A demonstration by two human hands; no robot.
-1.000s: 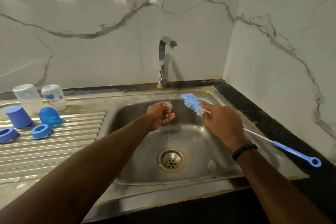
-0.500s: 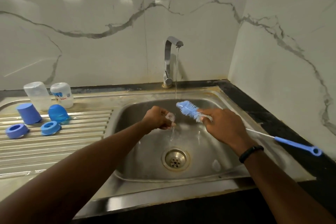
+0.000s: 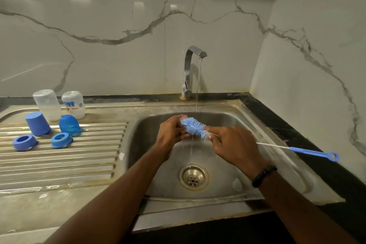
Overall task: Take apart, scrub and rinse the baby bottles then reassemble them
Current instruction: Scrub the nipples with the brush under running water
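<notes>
Over the steel sink (image 3: 247, 125), my left hand (image 3: 171, 134) grips a small clear teat that its fingers mostly hide. My right hand (image 3: 231, 144) pinches the blue bottle brush (image 3: 195, 128) just behind the bristles, and the brush tip pushes into the left hand. The brush's white wire and blue loop handle (image 3: 315, 152) stick out to the right. On the draining board stand two clear bottles upside down (image 3: 47, 104) (image 3: 73, 104), two blue caps (image 3: 37, 124) (image 3: 69, 125) and two blue screw rings (image 3: 24, 141) (image 3: 61, 140).
The tap (image 3: 191, 69) runs a thin stream of water just behind my hands down to the drain (image 3: 193, 178). A small clear piece (image 3: 236, 184) lies on the sink floor at the right. Black counter and marble walls close off the right side and back.
My hands have come together: the brush tip, earlier apart from my left hand, now goes into the teat it holds. Both hands sit just in front of the stream instead of under it.
</notes>
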